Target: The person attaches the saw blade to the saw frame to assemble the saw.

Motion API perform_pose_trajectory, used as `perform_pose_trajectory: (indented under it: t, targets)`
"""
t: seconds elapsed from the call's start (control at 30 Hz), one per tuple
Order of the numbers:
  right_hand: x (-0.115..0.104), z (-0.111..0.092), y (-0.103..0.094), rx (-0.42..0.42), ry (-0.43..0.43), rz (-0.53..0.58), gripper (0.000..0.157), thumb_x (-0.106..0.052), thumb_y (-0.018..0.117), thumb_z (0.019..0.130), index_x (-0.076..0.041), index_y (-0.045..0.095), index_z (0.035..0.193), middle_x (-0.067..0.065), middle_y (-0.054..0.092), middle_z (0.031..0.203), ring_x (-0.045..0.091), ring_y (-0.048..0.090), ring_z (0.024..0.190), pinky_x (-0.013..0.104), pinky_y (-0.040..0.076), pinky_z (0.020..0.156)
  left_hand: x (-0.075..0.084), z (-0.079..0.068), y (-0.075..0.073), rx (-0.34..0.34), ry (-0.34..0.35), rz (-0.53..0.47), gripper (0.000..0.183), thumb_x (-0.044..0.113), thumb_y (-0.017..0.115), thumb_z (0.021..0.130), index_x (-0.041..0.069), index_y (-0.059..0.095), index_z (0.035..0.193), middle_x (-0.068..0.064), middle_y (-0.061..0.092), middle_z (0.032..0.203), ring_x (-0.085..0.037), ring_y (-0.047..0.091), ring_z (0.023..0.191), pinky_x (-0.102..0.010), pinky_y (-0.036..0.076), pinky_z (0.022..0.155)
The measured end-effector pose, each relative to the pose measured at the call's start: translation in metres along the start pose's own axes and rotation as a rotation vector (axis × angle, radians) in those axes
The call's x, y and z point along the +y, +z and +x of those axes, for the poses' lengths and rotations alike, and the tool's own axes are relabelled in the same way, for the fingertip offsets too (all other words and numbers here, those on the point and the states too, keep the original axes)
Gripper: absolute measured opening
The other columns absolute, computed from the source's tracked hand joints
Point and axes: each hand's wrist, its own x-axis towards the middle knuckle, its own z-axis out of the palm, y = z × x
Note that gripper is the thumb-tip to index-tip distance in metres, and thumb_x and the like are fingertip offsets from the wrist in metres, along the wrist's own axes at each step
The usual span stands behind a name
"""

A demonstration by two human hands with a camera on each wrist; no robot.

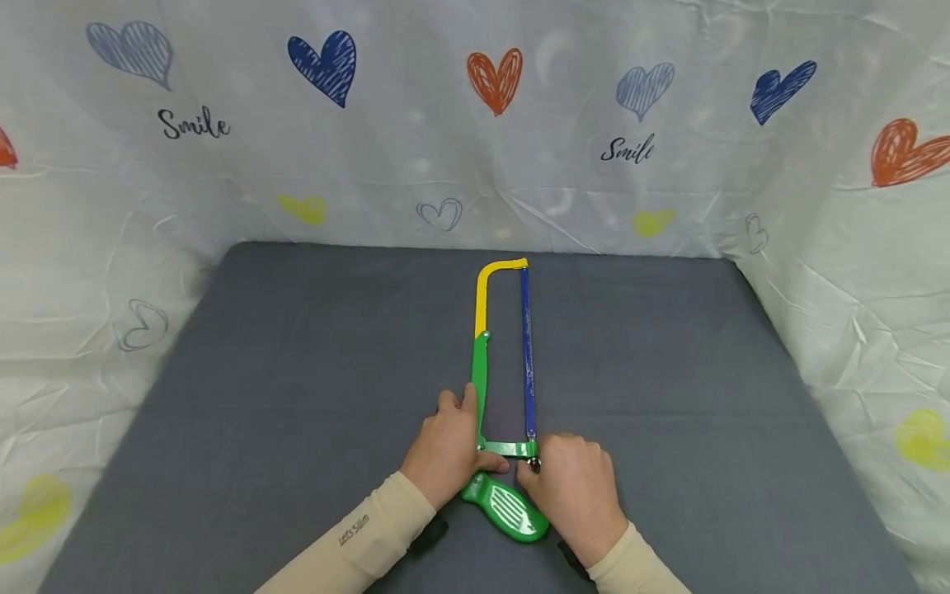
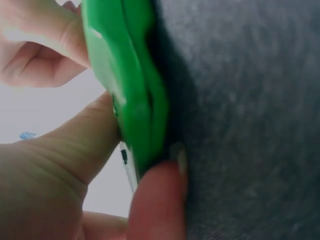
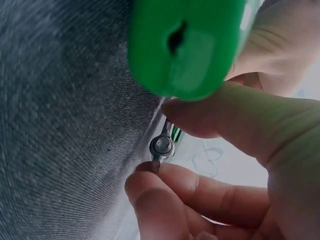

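Observation:
A hacksaw lies on the grey table, its yellow front frame (image 1: 482, 297) pointing away and its green handle (image 1: 512, 510) towards me. The blue blade (image 1: 529, 355) runs along its right side. My left hand (image 1: 444, 450) grips the green part of the frame just ahead of the handle, thumb across it. At the blade's near end my right hand (image 1: 575, 487) pinches a small metal wing nut (image 3: 162, 145) between thumb and fingers, as the right wrist view shows. The handle's butt (image 3: 190, 55) looms close above that thumb there.
The grey cloth-covered table (image 1: 312, 346) spreads around the saw on both sides. A pale curtain (image 1: 386, 157) printed with hearts and "Smile" stands behind the table and along both sides.

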Motion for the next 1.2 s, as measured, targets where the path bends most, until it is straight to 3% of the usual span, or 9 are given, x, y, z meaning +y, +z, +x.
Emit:
perform_pose_trajectory:
  t: [0.17, 0.33, 0.5, 0.8, 1.0, 1.2]
  targets:
    - [0.0, 0.0, -0.002, -0.031, 0.008, 0.031, 0.058, -0.025, 0.09, 0.081, -0.023, 0.041, 0.05, -0.011, 0.03, 0.047, 0.007, 0.031, 0.038, 0.027, 0.027, 0.04, 0.001, 0.002, -0.002, -0.024, -0.011, 0.003, 0.119, 0.044, 0.102, 0.07, -0.018, 0.045, 0.154, -0.031, 0.06, 0.11, -0.023, 0.061, 0.055, -0.034, 0.054, 0.052]
    - [0.001, 0.0, -0.006, -0.09, 0.055, 0.121, 0.063, -0.023, 0.085, 0.086, -0.025, 0.034, 0.049, -0.015, 0.02, 0.048, 0.002, 0.02, 0.038, 0.024, 0.018, 0.041, 0.003, 0.003, -0.002, -0.021, -0.006, 0.01, 0.119, 0.044, 0.102, 0.07, -0.018, 0.045, 0.154, -0.031, 0.06, 0.111, -0.022, 0.059, 0.053, -0.033, 0.053, 0.051]
    - [0.003, -0.001, -0.008, -0.135, 0.102, 0.193, 0.065, -0.019, 0.081, 0.09, -0.026, 0.031, 0.049, -0.016, 0.018, 0.048, 0.001, 0.014, 0.04, 0.023, 0.014, 0.043, 0.005, 0.003, -0.001, -0.017, -0.001, 0.014, 0.118, 0.044, 0.102, 0.069, -0.017, 0.046, 0.154, -0.029, 0.059, 0.109, -0.021, 0.058, 0.052, -0.033, 0.052, 0.05]
    - [0.006, 0.0, -0.01, -0.19, 0.119, 0.244, 0.053, -0.009, 0.071, 0.088, -0.026, 0.038, 0.05, -0.015, 0.024, 0.048, 0.003, 0.021, 0.04, 0.023, 0.019, 0.043, 0.005, 0.002, -0.004, -0.038, -0.027, 0.022, 0.118, 0.044, 0.102, 0.07, -0.017, 0.046, 0.154, -0.029, 0.059, 0.109, -0.021, 0.057, 0.053, -0.033, 0.052, 0.051]
    - [0.009, 0.0, -0.012, -0.209, 0.14, 0.222, 0.035, -0.008, 0.073, 0.088, -0.021, 0.056, 0.06, -0.009, 0.041, 0.051, 0.009, 0.039, 0.043, 0.027, 0.03, 0.045, 0.006, 0.001, -0.005, -0.047, -0.029, 0.019, 0.119, 0.043, 0.102, 0.07, -0.018, 0.045, 0.154, -0.029, 0.059, 0.109, -0.02, 0.058, 0.054, -0.033, 0.053, 0.052]
    - [0.009, 0.0, -0.015, -0.213, 0.143, 0.226, 0.028, -0.007, 0.074, 0.086, -0.02, 0.061, 0.065, -0.008, 0.045, 0.052, 0.01, 0.041, 0.044, 0.028, 0.031, 0.045, 0.006, 0.0, -0.007, -0.049, -0.028, 0.01, 0.119, 0.042, 0.102, 0.07, -0.018, 0.045, 0.155, -0.029, 0.059, 0.109, -0.02, 0.057, 0.052, -0.032, 0.052, 0.051]
